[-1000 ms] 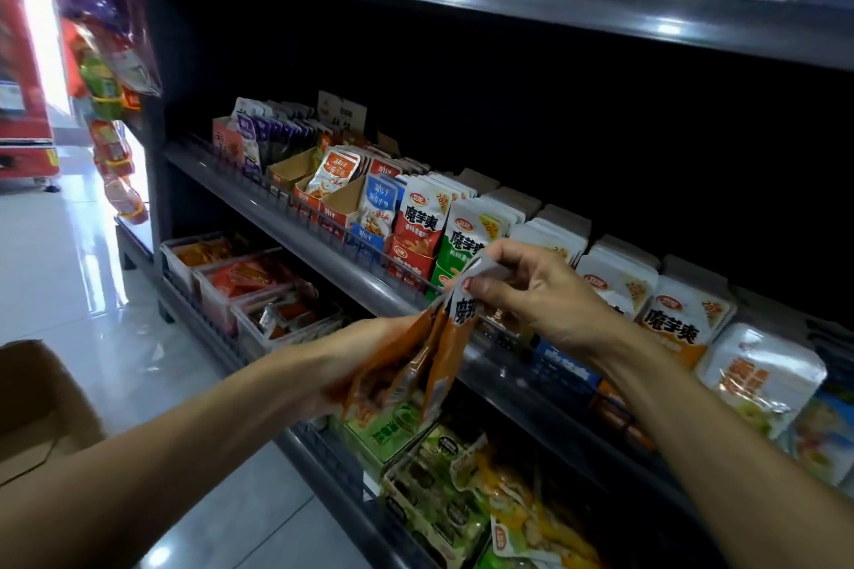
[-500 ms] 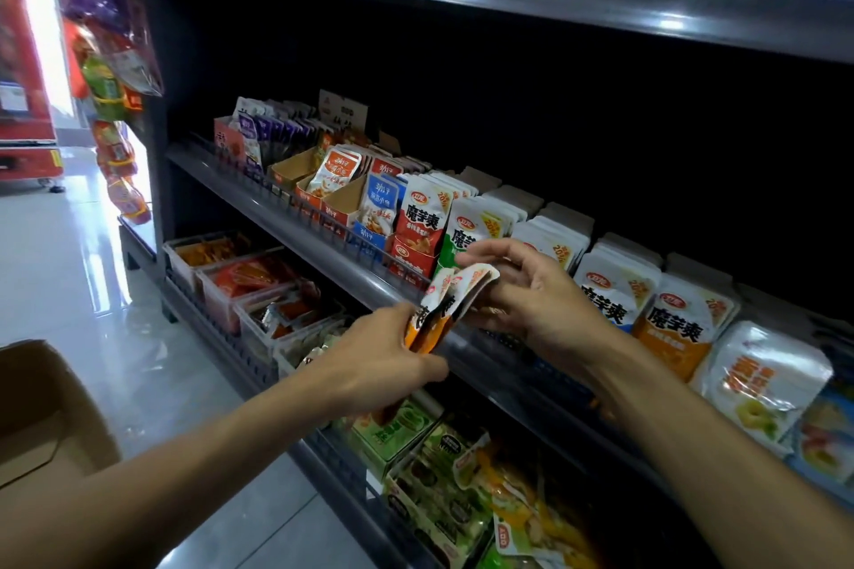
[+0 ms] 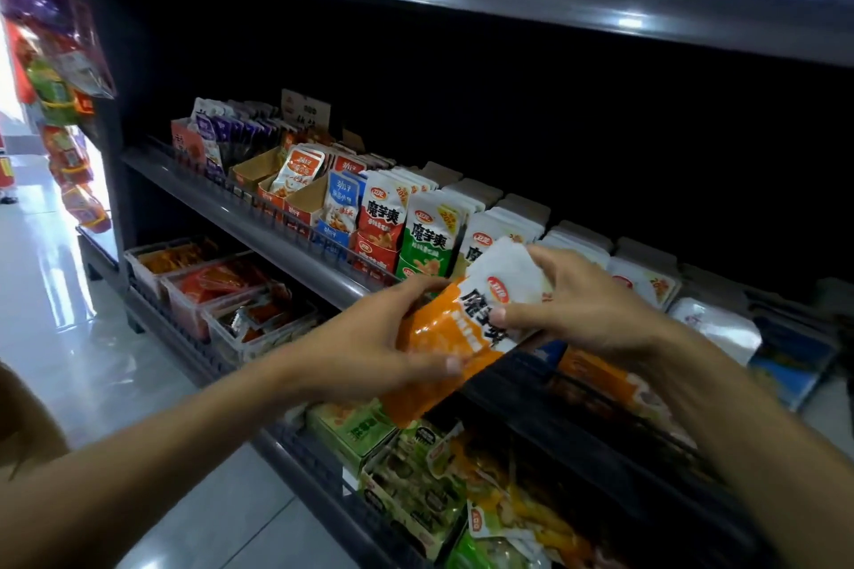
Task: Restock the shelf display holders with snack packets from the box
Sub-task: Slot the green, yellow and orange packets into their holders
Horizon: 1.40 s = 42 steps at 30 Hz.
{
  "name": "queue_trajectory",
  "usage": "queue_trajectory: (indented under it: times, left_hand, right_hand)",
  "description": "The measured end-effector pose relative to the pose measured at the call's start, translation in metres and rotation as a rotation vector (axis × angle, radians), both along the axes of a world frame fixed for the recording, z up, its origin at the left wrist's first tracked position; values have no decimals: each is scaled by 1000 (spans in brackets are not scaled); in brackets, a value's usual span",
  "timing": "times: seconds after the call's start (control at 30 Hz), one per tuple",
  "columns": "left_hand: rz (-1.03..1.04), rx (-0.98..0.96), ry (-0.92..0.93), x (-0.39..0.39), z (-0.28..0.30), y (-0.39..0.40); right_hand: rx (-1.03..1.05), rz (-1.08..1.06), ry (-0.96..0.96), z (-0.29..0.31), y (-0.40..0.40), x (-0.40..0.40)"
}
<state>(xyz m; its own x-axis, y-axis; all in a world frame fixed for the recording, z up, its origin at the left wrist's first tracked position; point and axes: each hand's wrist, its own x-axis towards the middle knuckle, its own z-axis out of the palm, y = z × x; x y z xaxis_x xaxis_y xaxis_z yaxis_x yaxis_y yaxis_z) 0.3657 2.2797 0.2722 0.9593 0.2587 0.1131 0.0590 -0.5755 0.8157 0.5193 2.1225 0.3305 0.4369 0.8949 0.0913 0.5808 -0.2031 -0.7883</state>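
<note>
Head view shows your right hand's fingers [image 3: 550,263] curled over the white top of the orange-and-white packets [image 3: 466,328], thumb pressed on the printed face, while your left hand [image 3: 369,347] closes round the orange lower end from the other side, thumb tip at the bottom edge. Both hands are shut on the same small bundle (how many packets it holds, the frame does not tell), which lies tilted, white end up and toward the shelf, just in front of the middle shelf's rail [image 3: 295,245]. That two-handed grip looks meant to square the bundle, so it slides in as one. Beyond your knuckles stand the display holders [image 3: 499,226] in a row: red, green and white-topped rows sit upright and face out, so the labels read from the aisle. The holder directly behind your right hand [image 3: 587,305] seems the likely target, though your hand hides its front. Only a brown corner at the left edge may be the box [image 3: 23,420].
</note>
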Motion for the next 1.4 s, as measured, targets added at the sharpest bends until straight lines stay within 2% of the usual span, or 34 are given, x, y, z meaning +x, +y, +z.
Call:
queue_trajectory:
  times: [0.07, 0.13, 0.33, 0.47, 0.57, 0.63, 0.73, 0.83, 0.97, 1.1, 1.27, 1.4]
  left_hand:
    - [-89, -186, -27, 2, 7, -1]
    - [-140, -260, -70, 11, 10, -10]
    - [-197, -243, -148, 51, 8, -50]
    - [-207, -107, -212, 73, 9, -76]
    - [14, 238, -277, 90, 0, -84]
    - [69, 395, -301, 96, -7, -84]
    - [-23, 569, -217, 103, -16, -85]
    - [-41, 751, -142, 114, -24, -90]
    - [-11, 782, -113, 125, -30, -93]
    - [-23, 773, -108, 126, -32, -92]
    - [-56, 744, -96, 125, -29, -88]
    - [-77, 724, -112, 125, -32, -86]
  right_hand:
    - [34, 4, -58, 10, -20, 9]
    - [60, -1, -83, 17, -37, 15]
    - [103, -72, -108, 21, -72, 27]
    - [48, -147, -197, 34, -99, 41]
    - [45, -296, -278, 46, -121, 64]
    - [99, -410, -295, 49, -131, 78]
    - [190, -552, -229, 45, -132, 94]
    - [178, -611, -203, 36, -121, 106]
    - [30, -610, -258, 30, -103, 115]
    - [-149, -545, -492, 33, -87, 117]
    - [-281, -418, -638, 32, -71, 110]
    - [-382, -437, -877, 9, -61, 103]
